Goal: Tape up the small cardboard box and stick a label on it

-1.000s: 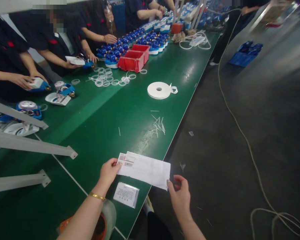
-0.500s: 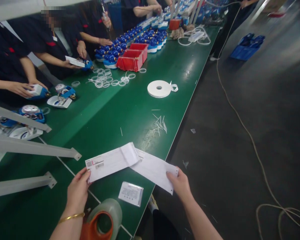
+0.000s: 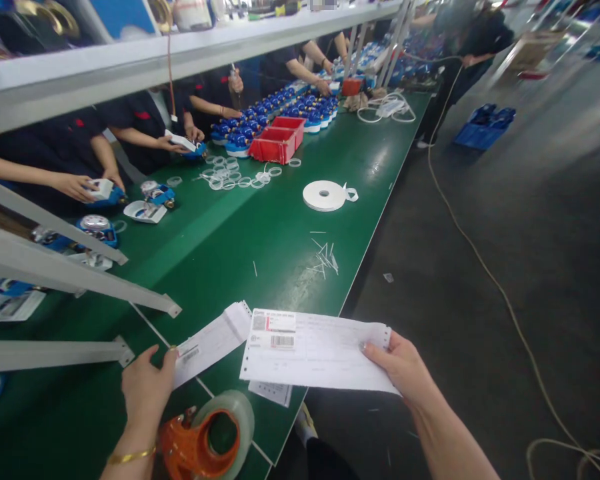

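My right hand (image 3: 403,365) pinches the right end of a white printed form (image 3: 315,350) with barcode labels, held flat over the near edge of the green table (image 3: 220,247). My left hand (image 3: 145,390) grips the corner of a second, narrower white sheet (image 3: 213,341) that slants up toward the first. Just below my left hand an orange tape dispenser (image 3: 205,437) with a roll of clear tape rests on the table. A small white card (image 3: 275,393) lies on the table under the form.
A white tape roll (image 3: 326,195), scattered white slivers (image 3: 324,257), clear rings (image 3: 230,179) and red bins (image 3: 277,141) lie further up the table. Workers in dark uniforms handle blue meters (image 3: 280,110) along the left side. Grey frame struts (image 3: 70,280) cross at left. A cable (image 3: 480,260) trails on the floor.
The two sheets have come apart: my left hand drew the narrow one down and left, my right hand turned the wider form flat. The view tilted upward, revealing an overhead shelf.
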The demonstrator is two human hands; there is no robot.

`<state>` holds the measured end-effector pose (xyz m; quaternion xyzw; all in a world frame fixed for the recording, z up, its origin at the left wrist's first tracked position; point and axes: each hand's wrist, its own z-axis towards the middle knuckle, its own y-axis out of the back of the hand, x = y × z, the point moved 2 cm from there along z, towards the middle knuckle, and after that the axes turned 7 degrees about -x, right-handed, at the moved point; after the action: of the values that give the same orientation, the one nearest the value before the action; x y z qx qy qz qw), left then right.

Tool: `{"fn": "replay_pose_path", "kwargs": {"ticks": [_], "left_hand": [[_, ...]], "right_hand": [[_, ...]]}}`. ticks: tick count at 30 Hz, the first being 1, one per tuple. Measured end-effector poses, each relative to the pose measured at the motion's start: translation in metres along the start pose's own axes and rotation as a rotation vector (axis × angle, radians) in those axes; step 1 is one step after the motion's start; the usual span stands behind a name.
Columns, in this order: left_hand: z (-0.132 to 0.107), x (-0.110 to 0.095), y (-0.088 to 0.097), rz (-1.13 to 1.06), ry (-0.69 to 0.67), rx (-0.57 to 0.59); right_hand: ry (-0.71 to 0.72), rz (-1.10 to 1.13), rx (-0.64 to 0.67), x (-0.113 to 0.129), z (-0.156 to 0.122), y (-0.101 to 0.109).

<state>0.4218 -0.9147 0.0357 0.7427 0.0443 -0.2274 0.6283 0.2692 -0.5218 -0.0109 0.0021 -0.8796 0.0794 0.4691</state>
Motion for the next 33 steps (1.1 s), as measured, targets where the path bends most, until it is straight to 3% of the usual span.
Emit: {"fn": "replay_pose_path", "kwargs": {"ticks": [2, 4, 5, 7, 9, 11, 14, 15, 16, 17, 19, 21, 24, 28, 31, 33], "left_hand": [[-0.035, -0.019, 0.015, -0.320, 0.061, 0.194], [-0.074, -0.035, 0.025, -0.737, 0.145, 0.627], [-0.092, -0.041, 0.032, -0.847, 0.145, 0.781], [-0.118, -0.044, 0.046, -0.932, 0.129, 0.878], [-0.131, -0.038, 0.064, -0.960, 0.153, 0.760], [-0.138, -0.027, 0.084, -1.001, 0.190, 0.629], [-0.147, -0.009, 0.114, -1.041, 0.150, 0.452], [-0.151, -0.003, 0.124, -1.037, 0.130, 0.382], [-0.155, 0.002, 0.133, -1.032, 0.118, 0.315], [-0.160, 0.006, 0.142, -1.031, 0.115, 0.250], [-0.171, 0.013, 0.156, -1.050, 0.106, 0.147], [-0.183, 0.017, 0.167, -1.087, 0.057, 0.094], [-0.201, 0.022, 0.182, -1.136, -0.016, 0.033], [-0.215, 0.039, 0.198, -1.098, -0.058, -0.056], [-0.216, 0.056, 0.205, -1.064, -0.157, -0.010], [-0.216, 0.068, 0.206, -1.131, -0.139, 0.030]], "right_hand": [[0.001, -0.018, 0.101, 0.013, -0.009, -0.010], [0.003, -0.031, 0.184, 0.023, -0.015, -0.022], [0.011, -0.048, 0.222, 0.027, -0.018, -0.029], [0.044, -0.111, 0.312, 0.036, -0.022, -0.043], [0.140, -0.176, 0.402, 0.045, -0.028, -0.058], [0.340, -0.208, 0.382, 0.058, -0.039, -0.072], [0.835, -0.221, 0.000, 0.079, -0.072, -0.094], [0.970, -0.197, -0.080, 0.083, -0.087, -0.103], [1.062, -0.167, -0.058, 0.084, -0.104, -0.115], [1.104, -0.133, 0.066, 0.083, -0.121, -0.129], [1.102, -0.110, 0.449, 0.075, -0.155, -0.160], [1.087, -0.125, 0.691, 0.065, -0.184, -0.186], [1.074, -0.050, 0.759, 0.055, -0.210, -0.210], [1.070, -0.032, 0.813, 0.050, -0.224, -0.223], [1.186, -0.083, 0.884, 0.048, -0.231, -0.227], [1.263, -0.105, 0.924, 0.046, -0.237, -0.229]]}}
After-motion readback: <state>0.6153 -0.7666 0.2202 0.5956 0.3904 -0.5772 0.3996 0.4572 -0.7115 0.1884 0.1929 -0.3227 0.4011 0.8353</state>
